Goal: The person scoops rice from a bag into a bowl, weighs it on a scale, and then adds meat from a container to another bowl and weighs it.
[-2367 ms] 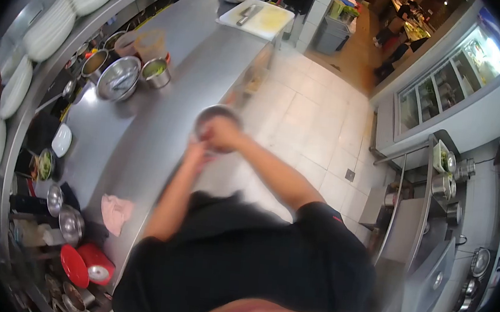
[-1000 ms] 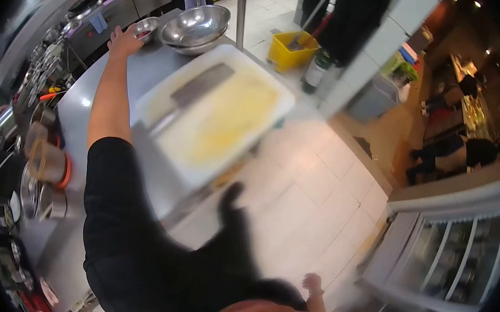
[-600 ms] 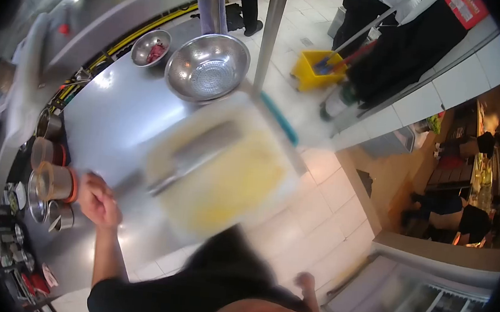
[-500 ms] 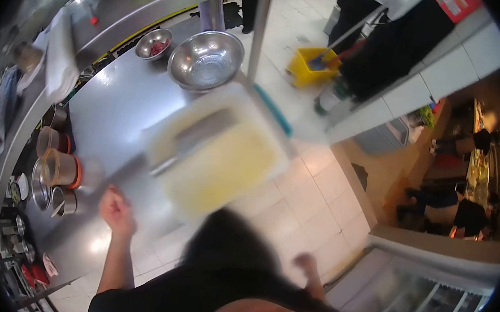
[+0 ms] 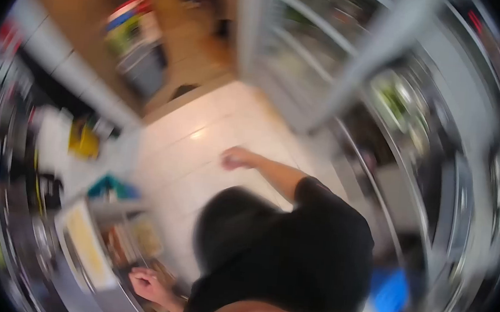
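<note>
My left hand (image 5: pixel 147 282) is at the lower left, beside the edge of the metal counter (image 5: pixel 67 277). Its fingers are curled in, and nothing shows in them. On that counter lies a pale cutting board with a yellowish surface (image 5: pixel 89 242), nearest to this hand. My right hand (image 5: pixel 238 158) is out in front over the tiled floor, with its fingers folded and no object visible in it. Motion blur softens both hands and most of the surroundings.
A glass-fronted unit with shelves (image 5: pixel 313 43) stands at the upper right. Along the right side runs another metal counter (image 5: pixel 378 191). A grey bin (image 5: pixel 144 69) is beyond the doorway, a yellow bucket (image 5: pixel 83 140) at left, and a blue item (image 5: pixel 389 294) at lower right.
The view has swung to the right, so the counter and cutting board now sit at the lower left. My right hand has come forward, and the shelved unit shows more fully.
</note>
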A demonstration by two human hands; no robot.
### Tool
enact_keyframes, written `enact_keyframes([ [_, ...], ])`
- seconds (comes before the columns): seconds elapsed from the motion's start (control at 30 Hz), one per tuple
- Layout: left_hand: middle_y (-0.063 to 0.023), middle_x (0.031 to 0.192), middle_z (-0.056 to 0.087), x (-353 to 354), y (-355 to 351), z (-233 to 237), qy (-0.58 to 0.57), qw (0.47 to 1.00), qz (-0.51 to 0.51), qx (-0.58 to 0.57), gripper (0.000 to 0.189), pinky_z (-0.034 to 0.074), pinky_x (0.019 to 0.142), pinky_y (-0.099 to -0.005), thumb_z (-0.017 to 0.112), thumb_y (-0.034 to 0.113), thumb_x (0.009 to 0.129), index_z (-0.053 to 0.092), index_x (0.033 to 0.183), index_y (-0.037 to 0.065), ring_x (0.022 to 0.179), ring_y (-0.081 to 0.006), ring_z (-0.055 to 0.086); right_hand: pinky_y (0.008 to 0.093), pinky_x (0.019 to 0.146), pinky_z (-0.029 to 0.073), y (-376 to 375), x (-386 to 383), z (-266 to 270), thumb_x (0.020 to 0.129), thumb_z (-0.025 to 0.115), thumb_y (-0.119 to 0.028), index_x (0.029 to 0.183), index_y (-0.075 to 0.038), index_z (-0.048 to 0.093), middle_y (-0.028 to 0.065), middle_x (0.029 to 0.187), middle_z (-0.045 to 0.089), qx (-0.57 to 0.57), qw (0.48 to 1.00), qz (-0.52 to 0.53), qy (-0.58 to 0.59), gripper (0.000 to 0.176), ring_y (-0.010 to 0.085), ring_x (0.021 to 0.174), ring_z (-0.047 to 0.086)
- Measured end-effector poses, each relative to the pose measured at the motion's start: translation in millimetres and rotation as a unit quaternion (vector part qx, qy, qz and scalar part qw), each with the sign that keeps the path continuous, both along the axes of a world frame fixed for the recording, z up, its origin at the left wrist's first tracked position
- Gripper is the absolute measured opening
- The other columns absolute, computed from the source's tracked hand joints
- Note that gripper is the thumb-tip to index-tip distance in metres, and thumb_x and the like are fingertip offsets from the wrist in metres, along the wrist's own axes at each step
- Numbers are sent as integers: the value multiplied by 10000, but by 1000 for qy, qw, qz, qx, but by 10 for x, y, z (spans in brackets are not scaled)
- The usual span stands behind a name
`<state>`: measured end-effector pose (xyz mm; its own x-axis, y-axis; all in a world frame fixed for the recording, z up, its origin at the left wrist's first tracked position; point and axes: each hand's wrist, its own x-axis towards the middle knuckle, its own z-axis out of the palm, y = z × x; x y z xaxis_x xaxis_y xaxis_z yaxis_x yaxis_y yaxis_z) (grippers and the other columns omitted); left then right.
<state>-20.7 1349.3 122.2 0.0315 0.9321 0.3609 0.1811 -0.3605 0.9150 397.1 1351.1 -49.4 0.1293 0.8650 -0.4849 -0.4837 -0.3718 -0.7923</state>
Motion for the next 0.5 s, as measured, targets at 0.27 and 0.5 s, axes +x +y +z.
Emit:
enact_keyframes([
  [0.27,-24,615,410,1384,-236,220,60,897,-431,76,155,406,480,-222,487,-11,804,370,751,75,527,-80,401,306,505,440,-4648,535,-31,843,529,-230,738,-91,546,23,588,515,66,866,-482,-114,175,152,530,542],
  [0.5,-22,662,380,2677,-1826,-230,57,882,-468,-15,175,342,555,-234,518,119,853,422,740,27,592,-121,382,313,664,474,-7532,1078,1590,846,552,-220,818,-39,568,96,757,594,169,671,-678,-246,184,189,705,582],
])
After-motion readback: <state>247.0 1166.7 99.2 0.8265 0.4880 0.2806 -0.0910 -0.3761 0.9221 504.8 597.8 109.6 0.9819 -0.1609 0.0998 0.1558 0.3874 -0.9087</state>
